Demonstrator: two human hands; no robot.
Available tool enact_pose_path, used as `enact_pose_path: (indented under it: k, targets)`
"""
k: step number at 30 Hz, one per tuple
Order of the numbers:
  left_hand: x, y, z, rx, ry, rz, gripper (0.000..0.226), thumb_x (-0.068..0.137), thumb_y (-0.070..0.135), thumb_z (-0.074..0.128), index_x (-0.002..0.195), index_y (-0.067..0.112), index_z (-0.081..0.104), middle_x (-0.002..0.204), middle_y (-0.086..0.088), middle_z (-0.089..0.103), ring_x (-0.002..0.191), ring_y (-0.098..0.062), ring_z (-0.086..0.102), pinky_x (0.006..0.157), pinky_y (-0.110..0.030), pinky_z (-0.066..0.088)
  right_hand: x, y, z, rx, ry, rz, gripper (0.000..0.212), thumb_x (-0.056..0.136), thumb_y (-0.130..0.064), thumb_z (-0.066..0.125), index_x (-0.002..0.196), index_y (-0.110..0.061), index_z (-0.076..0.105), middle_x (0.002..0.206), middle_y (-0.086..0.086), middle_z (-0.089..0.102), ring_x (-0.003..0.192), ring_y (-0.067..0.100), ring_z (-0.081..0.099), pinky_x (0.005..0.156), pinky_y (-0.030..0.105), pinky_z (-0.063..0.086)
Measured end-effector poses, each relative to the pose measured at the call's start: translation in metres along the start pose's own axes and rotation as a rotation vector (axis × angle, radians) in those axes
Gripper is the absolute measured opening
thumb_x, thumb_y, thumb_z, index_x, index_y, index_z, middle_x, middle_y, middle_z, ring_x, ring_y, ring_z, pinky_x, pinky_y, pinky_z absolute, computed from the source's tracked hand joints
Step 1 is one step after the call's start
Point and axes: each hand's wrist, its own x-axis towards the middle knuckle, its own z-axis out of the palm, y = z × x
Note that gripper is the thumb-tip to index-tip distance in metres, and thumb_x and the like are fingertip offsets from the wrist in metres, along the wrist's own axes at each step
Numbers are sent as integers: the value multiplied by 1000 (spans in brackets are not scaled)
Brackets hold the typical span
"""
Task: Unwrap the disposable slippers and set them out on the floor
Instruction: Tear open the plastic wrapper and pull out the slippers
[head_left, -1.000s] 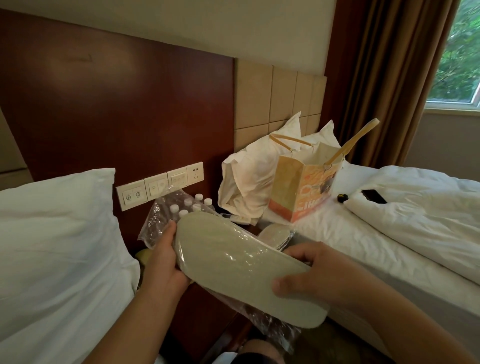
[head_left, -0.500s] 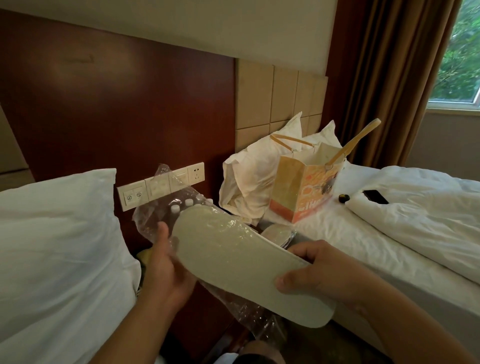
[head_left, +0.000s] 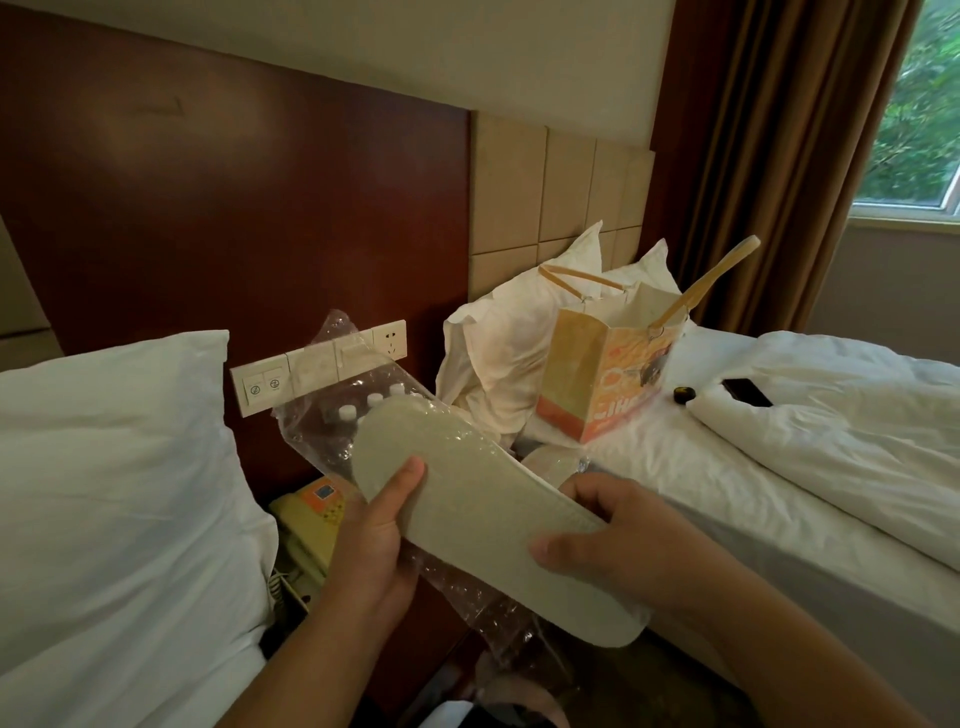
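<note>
Setting: hotel twin room. Dark wood headboard panel (head_left: 234, 218) runs along the wall, with a strip of switches and a socket (head_left: 317, 366) mounted low on it and a yellow desk phone (head_left: 306, 525) below that. White-linen bed with pillow (head_left: 104, 493) left of the panel, second bed (head_left: 727, 467) to its right; brown curtain (head_left: 779, 156) and window (head_left: 914, 104) further right.

Slippers (head_left: 483, 514) held between two beds, wrapper (head_left: 332, 415) behind, paper bag (head_left: 602, 379) on the right bed (head_left: 727, 467)
</note>
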Motion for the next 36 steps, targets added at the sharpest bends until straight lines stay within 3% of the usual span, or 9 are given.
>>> enact_pose_path:
  k: [4,9,13,16,21,26,31,34,36]
  targets:
    - [8,17,-7,34,-52,61,46,64,30,84,108,30,72,109,-7,76,95,-27,74,80,-52,58,-2,5,-5,10,-38,11,33,62,-47,86,86,-39,65,86,-21,74,72,3,73,54,18,55]
    - [7,15,-2,67,-116,81,43,61,31,87,102,30,75,109,-8,76,96,-28,74,73,-44,60,4,5,3,-48,-35,72,54,65,-57,81,107,-39,52,98,-10,71,78,5,72,59,22,57]
    - [13,14,-4,49,-78,81,55,64,29,87,116,22,70,112,-10,75,98,-28,73,72,-41,60,7,6,6,-13,-104,108,41,67,-63,76,100,-40,69,89,-15,77,74,3,74,64,24,60]
    - [25,19,-15,-24,17,61,53,70,23,81,121,17,66,114,-9,75,95,-24,74,70,-39,58,4,9,-2,-1,-140,126,35,69,-60,78,96,-40,70,85,-20,76,72,4,74,55,17,56]
    - [42,16,-32,-7,100,10,54,75,14,80,124,25,60,110,-7,76,95,-23,74,84,-46,57,4,21,-9,27,-124,155,43,63,-58,82,96,-33,73,91,-6,78,80,15,76,79,44,60]
    - [83,36,-43,-3,143,27,52,84,2,71,132,16,58,117,-10,73,89,-17,73,71,-36,61,5,38,-14,195,-29,131,34,66,-57,81,93,-38,74,88,-5,78,75,19,76,56,27,59]
    - [129,51,-45,95,159,29,59,84,5,74,137,18,50,108,-9,76,91,-22,75,81,-51,59,13,57,-15,445,90,103,40,64,-55,84,96,-34,74,95,6,77,82,31,75,66,45,60]
    - [144,32,-55,121,209,-4,31,87,18,68,117,20,60,106,-5,75,93,-23,75,82,-49,59,22,68,-14,530,89,136,40,67,-50,84,100,-30,74,100,10,76,87,37,74,74,55,59]
    - [145,14,-63,75,235,-60,11,91,25,58,96,18,65,93,-4,75,80,-21,75,66,-41,61,28,75,-13,536,95,170,34,68,-46,82,97,-30,75,98,10,77,87,37,74,75,57,58]
